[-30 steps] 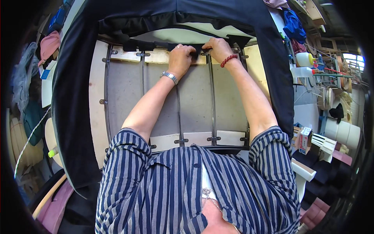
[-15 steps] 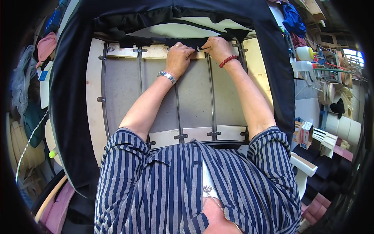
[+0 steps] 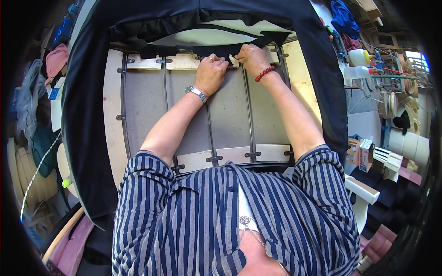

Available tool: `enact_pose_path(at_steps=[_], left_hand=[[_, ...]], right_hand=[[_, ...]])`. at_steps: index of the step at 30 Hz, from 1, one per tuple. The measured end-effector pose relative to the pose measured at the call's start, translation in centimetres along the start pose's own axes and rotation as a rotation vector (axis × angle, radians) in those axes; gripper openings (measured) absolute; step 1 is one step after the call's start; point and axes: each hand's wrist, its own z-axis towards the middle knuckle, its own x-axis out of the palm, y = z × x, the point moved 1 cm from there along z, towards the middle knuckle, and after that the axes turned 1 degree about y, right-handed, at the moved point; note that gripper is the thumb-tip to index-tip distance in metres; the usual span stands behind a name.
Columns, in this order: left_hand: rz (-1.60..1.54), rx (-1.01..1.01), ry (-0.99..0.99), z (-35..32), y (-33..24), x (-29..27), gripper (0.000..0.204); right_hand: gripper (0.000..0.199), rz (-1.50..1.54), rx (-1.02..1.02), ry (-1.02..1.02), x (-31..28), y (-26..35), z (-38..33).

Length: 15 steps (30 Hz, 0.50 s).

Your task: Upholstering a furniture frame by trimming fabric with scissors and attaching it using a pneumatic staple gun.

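Note:
A frame with black fabric around its outside stands before me, with metal bars running down across a grey panel. Along its far side, a black fabric flap lies over pale wooden slats. My left hand, wearing a ring and a silver watch, is closed at the flap's lower edge. Just right of it, my right hand, with a red bead bracelet, pinches beside a small pale piece; what that piece is cannot be made out. The fingertips of both hands are partly hidden.
White padding shows in a gap under the black cover at the far side. Bottles and a small box stand to the right. A twisted cord and a pink cloth hang at the left.
My right hand has shifted slightly left and its fingers have lifted a little, and more of the small pale piece shows between the hands. My left hand has barely moved.

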Motion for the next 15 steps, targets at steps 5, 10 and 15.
enact_pose_path(at_steps=[5,10,15], left_hand=[[0.026,-0.016,0.012,-0.8,-0.8,-0.3,0.028],[0.018,-0.045,0.022,-0.6,-0.9,-0.1,0.035],[-0.038,-0.067,0.043,-0.5,-0.7,-0.6,0.037]], right_hand=[[0.014,-0.062,0.017,0.037,-0.5,0.8,-0.5],[0.020,-0.071,-0.126,0.249,-7.6,0.5,1.7],[0.023,0.735,0.367,-0.283,-25.4,-4.4,3.4]])
